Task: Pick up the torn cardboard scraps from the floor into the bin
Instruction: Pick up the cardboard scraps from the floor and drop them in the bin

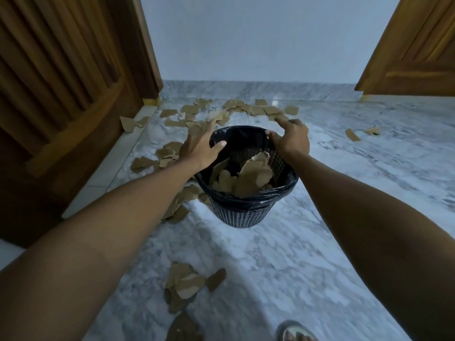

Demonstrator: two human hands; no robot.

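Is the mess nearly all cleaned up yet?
Not yet. Some cardboard scraps already sit in the bin. The left hand and right hand reach past its rim, holding nothing. Many scraps on the floor remain, beyond, beside and before the bin.

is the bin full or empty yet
Partly full: the bin holds cardboard scraps below its rim, black liner showing above them.
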